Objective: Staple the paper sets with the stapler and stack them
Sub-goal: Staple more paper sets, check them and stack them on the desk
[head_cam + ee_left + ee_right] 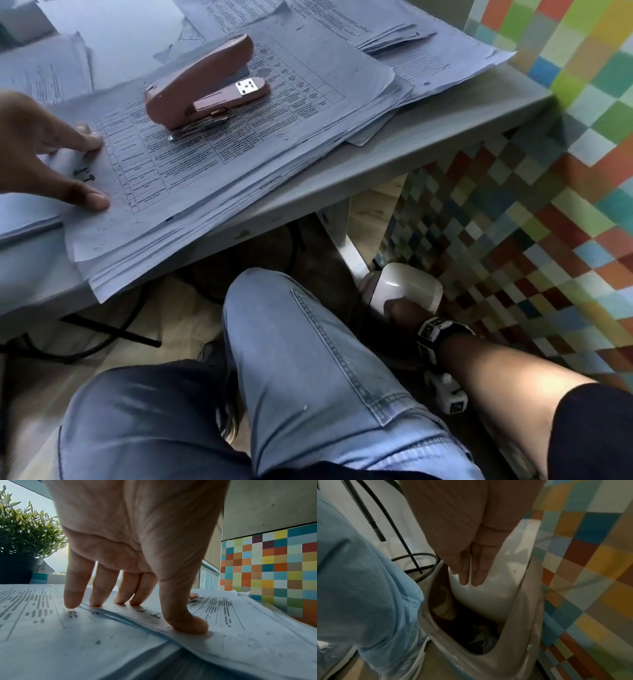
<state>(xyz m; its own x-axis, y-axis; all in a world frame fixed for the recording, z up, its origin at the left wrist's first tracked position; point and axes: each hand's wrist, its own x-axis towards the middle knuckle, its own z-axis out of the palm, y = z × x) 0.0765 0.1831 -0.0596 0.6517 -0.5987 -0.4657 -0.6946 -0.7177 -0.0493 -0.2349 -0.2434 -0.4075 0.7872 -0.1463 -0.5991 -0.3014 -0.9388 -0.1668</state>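
Note:
A pink stapler [205,85] lies on its side on top of a thick stack of printed paper sets [260,137] on the grey table [394,161]. My left hand [94,169] presses down on the stack's left edge with straight fingers and thumb spread; the left wrist view shows the left hand [164,615] with its fingertips [96,601] flat on the sheets. A sliver of the stapler [193,596] shows behind the thumb. My right hand [404,310] is down beside my knee, its straight fingers [471,574] pushing the white swing lid [488,599] of a waste bin. It holds nothing.
More loose paper piles [394,31] cover the table's back. The waste bin [407,287] stands on the floor against a wall of coloured tiles [565,154]. Black cables [102,339] lie under the table. My jeans-clad knee [308,359] is between. A potted plant [25,534] stands far left.

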